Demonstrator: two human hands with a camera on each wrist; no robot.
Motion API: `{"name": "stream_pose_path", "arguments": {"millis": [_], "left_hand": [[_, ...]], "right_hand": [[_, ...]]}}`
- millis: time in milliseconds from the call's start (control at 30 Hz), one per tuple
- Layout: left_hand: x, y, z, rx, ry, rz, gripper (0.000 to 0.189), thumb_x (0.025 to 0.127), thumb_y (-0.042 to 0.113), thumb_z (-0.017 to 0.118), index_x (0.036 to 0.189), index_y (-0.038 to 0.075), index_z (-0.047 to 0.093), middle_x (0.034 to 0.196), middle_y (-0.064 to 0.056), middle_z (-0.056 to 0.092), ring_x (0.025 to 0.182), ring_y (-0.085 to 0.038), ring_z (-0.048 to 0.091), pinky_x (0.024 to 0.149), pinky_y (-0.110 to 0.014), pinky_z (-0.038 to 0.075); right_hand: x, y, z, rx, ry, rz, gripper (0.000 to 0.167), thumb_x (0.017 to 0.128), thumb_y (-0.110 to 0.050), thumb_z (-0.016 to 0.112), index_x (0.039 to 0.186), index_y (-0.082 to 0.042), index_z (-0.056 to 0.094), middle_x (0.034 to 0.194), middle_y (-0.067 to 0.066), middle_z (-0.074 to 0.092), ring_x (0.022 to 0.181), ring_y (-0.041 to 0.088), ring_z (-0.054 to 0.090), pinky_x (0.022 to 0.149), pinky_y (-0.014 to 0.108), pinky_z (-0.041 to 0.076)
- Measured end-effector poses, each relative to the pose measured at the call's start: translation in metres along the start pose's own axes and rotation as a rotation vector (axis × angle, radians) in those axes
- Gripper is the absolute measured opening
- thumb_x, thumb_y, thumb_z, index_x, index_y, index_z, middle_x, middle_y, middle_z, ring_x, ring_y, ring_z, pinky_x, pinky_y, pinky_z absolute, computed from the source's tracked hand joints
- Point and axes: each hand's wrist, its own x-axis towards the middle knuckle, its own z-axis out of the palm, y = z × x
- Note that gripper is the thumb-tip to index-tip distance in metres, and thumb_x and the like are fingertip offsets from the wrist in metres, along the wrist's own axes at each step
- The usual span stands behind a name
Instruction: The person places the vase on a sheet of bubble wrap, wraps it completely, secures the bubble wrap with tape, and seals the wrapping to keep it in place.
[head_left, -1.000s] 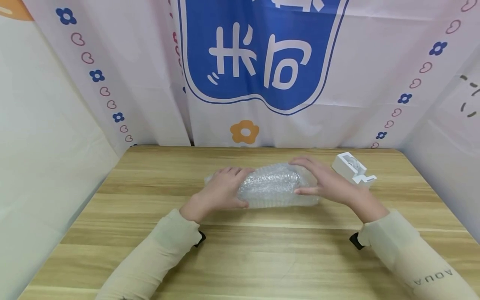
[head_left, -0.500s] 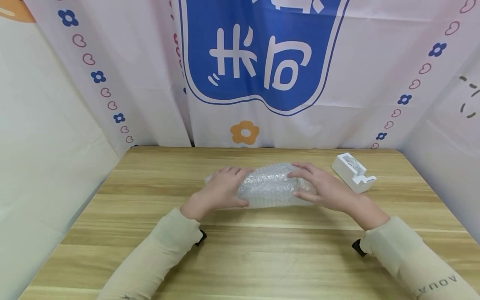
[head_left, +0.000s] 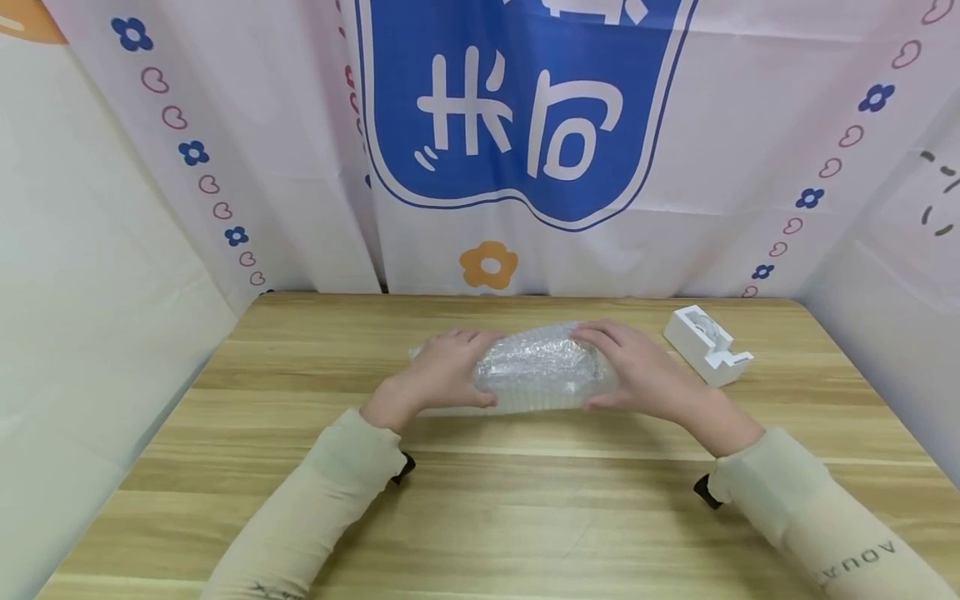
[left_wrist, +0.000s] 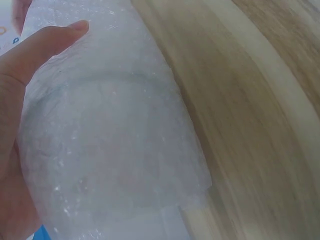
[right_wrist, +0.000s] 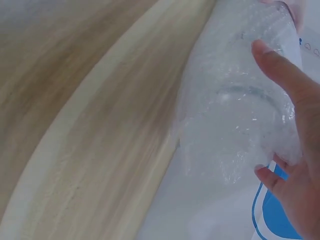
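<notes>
A bundle of clear bubble wrap [head_left: 536,367] lies lengthwise across the far half of the wooden table. My left hand [head_left: 450,371] grips its left part from above, thumb on the near side. Around the right part curls my right hand [head_left: 645,371], with its thumb low at the front. In the left wrist view, a faint curved edge shows through the wrap [left_wrist: 115,145]. The right wrist view has a similar round outline under the film [right_wrist: 225,120], near my right thumb [right_wrist: 282,72]. What is wrapped inside cannot be made out.
A white tape dispenser [head_left: 693,346] stands at the back right, close beyond my right hand. The wooden table [head_left: 525,517] ends at a printed curtain [head_left: 315,208] behind, and pale sheets hang at both sides.
My right hand has drawn its fingers closer round the bundle and shifted slightly left, uncovering more of the tape dispenser. My left hand stays nearly in place.
</notes>
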Motion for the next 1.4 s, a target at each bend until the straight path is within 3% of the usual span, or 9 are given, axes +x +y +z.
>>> {"name": "stream_pose_path", "arguments": {"millis": [267,433,900,1200,1400], "left_hand": [[0.0,-0.0015,-0.0015,-0.016,0.006,-0.002,0.092,0.08,0.039,0.088,0.154,0.01,0.043,0.148,-0.012,0.054,0.137,-0.038,0.047,0.106,-0.063,0.041],[0.0032,-0.0047,0.0004,-0.025,-0.005,-0.011,0.093,0.079,0.041,0.088,0.154,0.01,0.043,0.15,-0.012,0.053,0.138,-0.038,0.047,0.107,-0.063,0.04],[0.0055,-0.0038,-0.0031,-0.047,-0.028,-0.015,0.091,0.08,0.038,0.086,0.155,0.009,0.042,0.151,-0.012,0.052,0.138,-0.038,0.047,0.109,-0.062,0.039],[0.0014,-0.0018,-0.0034,-0.029,-0.026,0.012,0.091,0.081,0.039,0.085,0.155,0.009,0.042,0.152,-0.012,0.051,0.139,-0.04,0.045,0.11,-0.063,0.037],[0.0,-0.0031,-0.004,-0.043,-0.032,0.041,0.091,0.079,0.037,0.086,0.153,0.008,0.043,0.15,-0.012,0.053,0.136,-0.037,0.05,0.11,-0.057,0.04]], "right_hand": [[0.0031,-0.0006,0.0026,-0.033,0.084,-0.075,0.091,0.06,-0.032,0.101,0.135,0.001,0.061,0.132,0.018,0.062,0.117,0.037,0.063,0.096,0.052,0.053],[0.0045,0.0003,0.0012,-0.024,0.113,-0.078,0.088,0.057,-0.034,0.101,0.13,0.001,0.066,0.129,0.017,0.065,0.113,0.036,0.066,0.092,0.049,0.056],[0.002,0.0026,0.0016,0.041,0.094,-0.025,0.085,0.061,-0.03,0.1,0.134,-0.004,0.064,0.129,0.014,0.064,0.114,0.033,0.064,0.092,0.05,0.055],[-0.001,0.0001,0.0003,0.064,0.079,-0.035,0.087,0.064,-0.032,0.099,0.138,-0.006,0.061,0.13,0.011,0.062,0.116,0.031,0.063,0.095,0.048,0.054],[-0.0021,-0.0054,-0.0038,0.065,0.039,0.007,0.086,0.066,-0.035,0.098,0.14,-0.008,0.061,0.129,0.01,0.062,0.114,0.03,0.063,0.095,0.048,0.054]]}}
